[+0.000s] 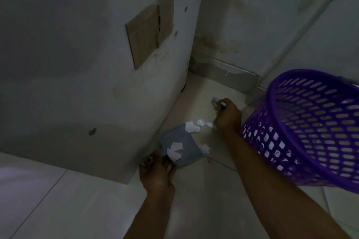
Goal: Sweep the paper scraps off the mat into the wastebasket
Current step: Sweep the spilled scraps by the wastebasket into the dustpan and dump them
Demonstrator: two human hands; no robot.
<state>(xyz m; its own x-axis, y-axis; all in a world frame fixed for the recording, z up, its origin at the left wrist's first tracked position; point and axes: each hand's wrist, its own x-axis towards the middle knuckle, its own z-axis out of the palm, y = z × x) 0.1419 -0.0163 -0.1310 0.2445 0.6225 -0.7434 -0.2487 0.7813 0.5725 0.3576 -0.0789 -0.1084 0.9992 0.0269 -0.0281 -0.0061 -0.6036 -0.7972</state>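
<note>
Head view, looking down: my left hand (158, 172) has its fingers curled round the handle of the grey dustpan (191, 146), holding it low against the pale floor (204, 190). My right hand (228, 116), beyond the dustpan's open lip, is closed round a small brush (216, 101). Only the tip of its handle shows above my knuckles, and I cannot make out the bristles.

One crumpled paper scrap (174, 150) lies inside the dustpan near the handle. A cluster of scraps (191, 127) sits right at the dustpan's lip, between it and my right hand, and a loose scrap (206, 148) lies just off the dustpan's right edge. The purple wastebasket (303, 72) stands to the right of the dustpan, tipped toward me, with white scraps showing through its holes. I cannot see where the mat ends.

I judge this to be the gathering step: drawing the scraps into the dustpan. Next I should pull the brush toward the lip, keep the dustpan flat so nothing slips under, catch the stray scrap, then lift level and tip into the wastebasket.
</note>
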